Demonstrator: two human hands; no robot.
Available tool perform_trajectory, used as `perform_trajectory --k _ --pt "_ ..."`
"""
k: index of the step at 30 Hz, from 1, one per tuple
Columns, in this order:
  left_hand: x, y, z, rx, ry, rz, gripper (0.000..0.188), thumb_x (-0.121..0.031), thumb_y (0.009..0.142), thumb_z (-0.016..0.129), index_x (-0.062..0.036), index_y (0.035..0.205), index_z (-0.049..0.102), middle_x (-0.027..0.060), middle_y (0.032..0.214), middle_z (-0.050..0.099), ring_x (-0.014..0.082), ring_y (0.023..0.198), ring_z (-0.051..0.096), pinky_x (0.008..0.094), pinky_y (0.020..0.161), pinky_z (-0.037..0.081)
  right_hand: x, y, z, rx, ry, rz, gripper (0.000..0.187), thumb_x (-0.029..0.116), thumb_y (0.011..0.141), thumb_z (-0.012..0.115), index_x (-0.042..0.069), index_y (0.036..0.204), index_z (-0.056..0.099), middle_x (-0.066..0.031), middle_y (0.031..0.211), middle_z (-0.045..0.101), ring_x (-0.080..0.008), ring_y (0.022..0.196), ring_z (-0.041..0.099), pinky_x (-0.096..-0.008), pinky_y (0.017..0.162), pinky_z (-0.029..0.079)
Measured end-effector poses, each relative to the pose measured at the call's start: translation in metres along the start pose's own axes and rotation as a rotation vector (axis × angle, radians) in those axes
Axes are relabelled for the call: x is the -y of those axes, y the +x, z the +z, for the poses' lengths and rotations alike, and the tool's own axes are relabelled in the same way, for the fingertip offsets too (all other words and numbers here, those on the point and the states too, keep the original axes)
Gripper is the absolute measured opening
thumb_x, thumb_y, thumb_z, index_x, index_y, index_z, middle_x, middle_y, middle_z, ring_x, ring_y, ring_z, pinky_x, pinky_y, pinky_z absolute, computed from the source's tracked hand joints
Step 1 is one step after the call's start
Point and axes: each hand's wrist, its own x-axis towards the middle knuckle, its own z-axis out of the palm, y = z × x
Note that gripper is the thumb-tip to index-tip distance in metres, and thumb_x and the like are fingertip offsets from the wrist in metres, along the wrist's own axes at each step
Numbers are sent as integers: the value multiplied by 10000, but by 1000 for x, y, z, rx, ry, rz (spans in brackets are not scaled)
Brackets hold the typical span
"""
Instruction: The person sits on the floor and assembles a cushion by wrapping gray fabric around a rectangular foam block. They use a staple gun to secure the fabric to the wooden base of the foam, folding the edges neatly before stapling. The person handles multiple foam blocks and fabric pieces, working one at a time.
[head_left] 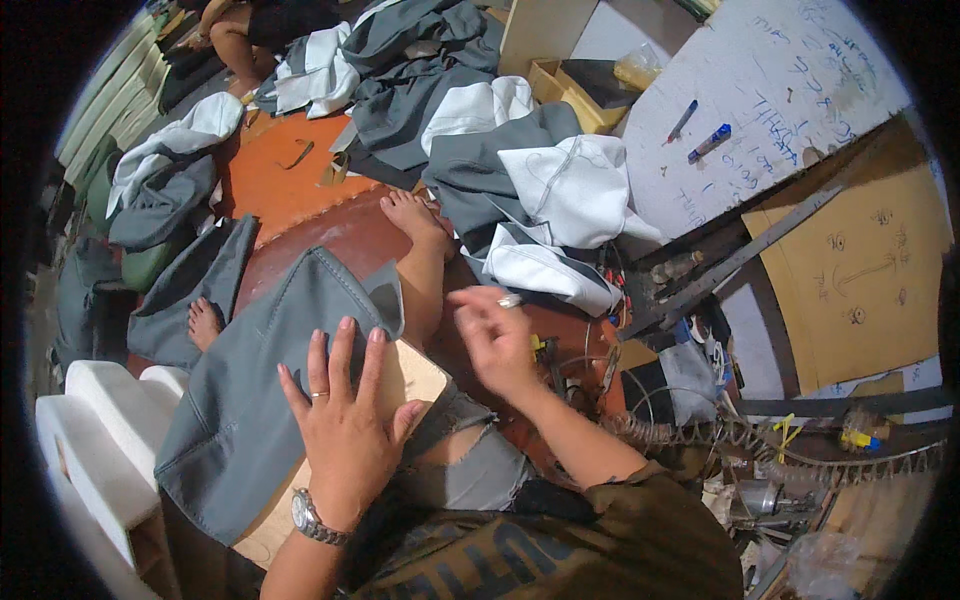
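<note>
A stitched grey leather-like cover piece (290, 320) lies across my lap over a pale wooden board (415, 375). My left hand (345, 425) rests flat on it with the fingers spread, its thumb near the board's edge. Off to the right of the board, my right hand (497, 340) is raised in the air, apart from the cover. Its fingers are bent and partly blurred, so whether anything small is between them does not show.
Grey and white cover pieces (570, 185) lie heaped ahead and at left. White foam blocks (100, 440) stand at lower left. At right are a white board (740, 110) with pens (708, 143), a cardboard sheet (850, 260) and a coiled hose (800, 455). Another person's leg (235, 50) shows at the back.
</note>
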Motion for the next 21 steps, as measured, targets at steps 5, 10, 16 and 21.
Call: perform_trajectory --k 5,10,16,21 --pt "-5 -1 0 -12 -16 14 883 -631 884 752 -251 1637 491 150 1750 325 427 1624 253 752 1257 112 -155 -38 -78 117 -889 464 667 308 975 776 -15 1506 533 -267 1243 730 -464 1113 713 -535 965 572" --pt "-6 -2 7 -17 -68 -2 854 -653 894 721 -285 1634 504 187 1773 287 429 1638 232 756 1258 68 -257 -120 -89 232 -1022 767 1208 422 875 857 115 1735 67 -323 1271 693 -497 1111 714 -568 990 565" --pt "-5 1 11 -58 -126 2 813 -650 903 720 -266 1600 549 209 1762 293 428 1633 247 747 1262 73 -248 -97 -102 176 -1050 841 1186 424 871 858 99 1715 92 -249 1189 717 -418 1043 739 -501 881 595" --pt "-3 1 16 -111 -169 10 802 -644 901 722 -288 1597 544 208 1760 289 423 1640 225 758 1260 78 -117 -28 -131 273 -282 1032 580 267 947 788 11 1419 572 -113 1093 717 -223 888 702 -397 726 575"
